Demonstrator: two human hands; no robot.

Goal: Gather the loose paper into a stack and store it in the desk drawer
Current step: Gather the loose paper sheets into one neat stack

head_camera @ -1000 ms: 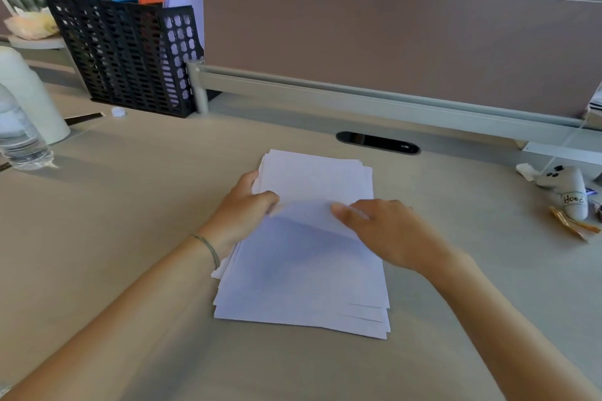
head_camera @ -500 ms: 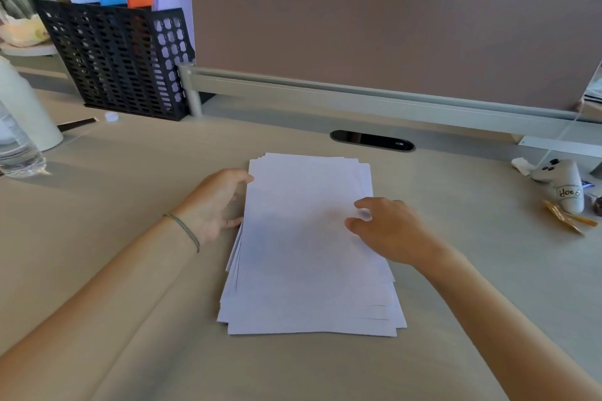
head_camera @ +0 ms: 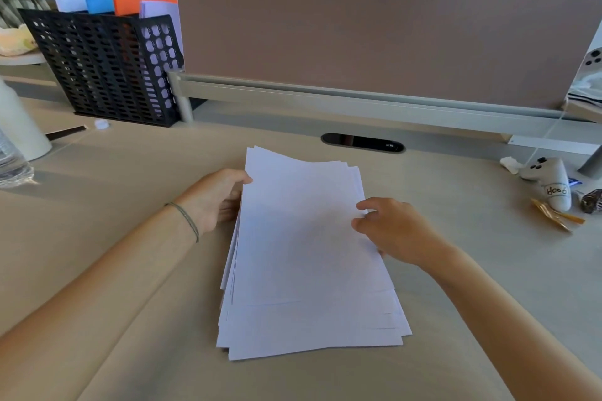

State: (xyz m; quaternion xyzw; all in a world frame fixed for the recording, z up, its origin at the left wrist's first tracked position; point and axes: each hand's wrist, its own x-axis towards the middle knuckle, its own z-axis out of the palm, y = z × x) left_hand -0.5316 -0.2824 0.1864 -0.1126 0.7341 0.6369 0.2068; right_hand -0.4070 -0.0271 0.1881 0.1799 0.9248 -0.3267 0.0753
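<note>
The loose stack of white paper sheets (head_camera: pixel 309 254) sat at the centre of the beige surface (head_camera: pixel 114 205), edges fanned and uneven, the near sheets sticking out at six o'clock. The left hand (head_camera: pixel 215 197) was at the stack's nine o'clock edge, thumb on top and fingers curled under, gripping the far left corner, which was raised a little off the surface. The right hand (head_camera: pixel 394 231) was at three o'clock, fingers bent and pinching the right edge of the upper sheets. A thin green band (head_camera: pixel 187 220) circled the left wrist.

Out at eleven o'clock stood a black perforated file holder (head_camera: pixel 101 65) with white, blue, orange and lilac folders upright in it. At twelve o'clock a dark oval cable slot (head_camera: pixel 363 142) lay just beyond the stack, in front of the brown partition panel (head_camera: pixel 374 42). At two o'clock, well apart from the paper, lay a small white plush toy (head_camera: pixel 550 184) beside a gold wrapper (head_camera: pixel 553 218). At nine o'clock, on the edge, stood a clear plastic bottle (head_camera: pixel 13 163).
</note>
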